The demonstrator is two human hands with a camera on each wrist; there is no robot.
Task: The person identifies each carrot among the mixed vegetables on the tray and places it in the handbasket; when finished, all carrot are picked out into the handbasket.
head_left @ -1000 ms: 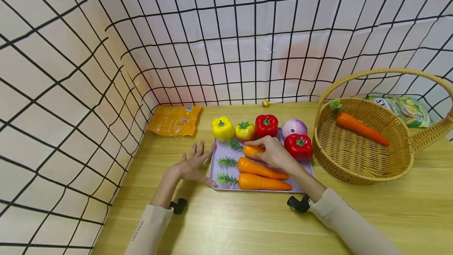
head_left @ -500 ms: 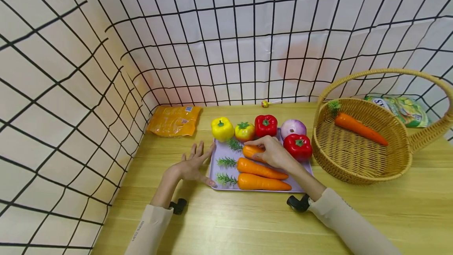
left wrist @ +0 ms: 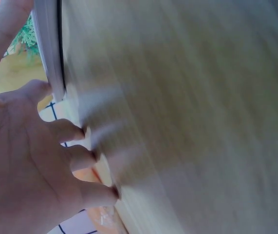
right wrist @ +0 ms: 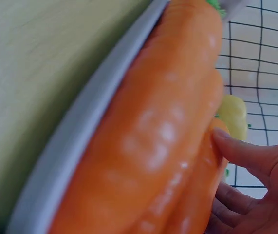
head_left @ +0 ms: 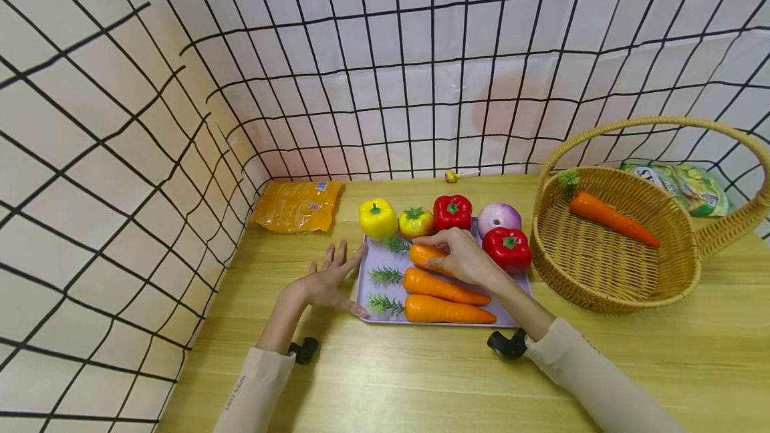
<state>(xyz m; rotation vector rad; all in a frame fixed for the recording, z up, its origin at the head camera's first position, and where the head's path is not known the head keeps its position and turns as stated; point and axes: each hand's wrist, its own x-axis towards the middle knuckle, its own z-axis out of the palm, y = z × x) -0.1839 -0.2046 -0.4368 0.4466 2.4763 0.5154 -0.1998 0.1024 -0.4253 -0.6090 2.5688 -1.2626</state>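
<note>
1. The right hand [head_left: 466,259] reaches over the lilac tray [head_left: 375,260], fingers curled round the rearmost carrot [head_left: 424,254] of three, with the thumb on the side nearest the peppers.
2. The right wrist view shows a fingertip [right wrist: 226,139] pressed to orange carrot skin; whether that carrot is off the tray I cannot tell.
3. The left hand [head_left: 325,280] lies flat on the wooden counter [head_left: 421,379], fingers spread and straight, holding nothing; its thumb and forefinger touch the tray's left edge.
4. The gripped carrot lies at the tray's middle, its green top [head_left: 397,244] pointing towards the yellow pepper [head_left: 377,218].
5. Two more carrots lie parallel in front of it: the middle carrot [head_left: 442,286] just beside it and the front carrot [head_left: 448,310] at the near edge.
6. Along the tray's back stand the yellow pepper, a small yellow-red tomato [head_left: 416,222], a red pepper [head_left: 452,212] and a purple onion [head_left: 499,216]; a second red pepper [head_left: 510,248] sits just right of the right hand.
7. To the right of the tray stands a wicker basket [head_left: 607,279] with another carrot [head_left: 610,217] inside, and a green packet [head_left: 688,186] lies behind it.
8. An orange packet [head_left: 296,204] lies at the back left, near the grid-patterned wall [head_left: 120,119].
</note>
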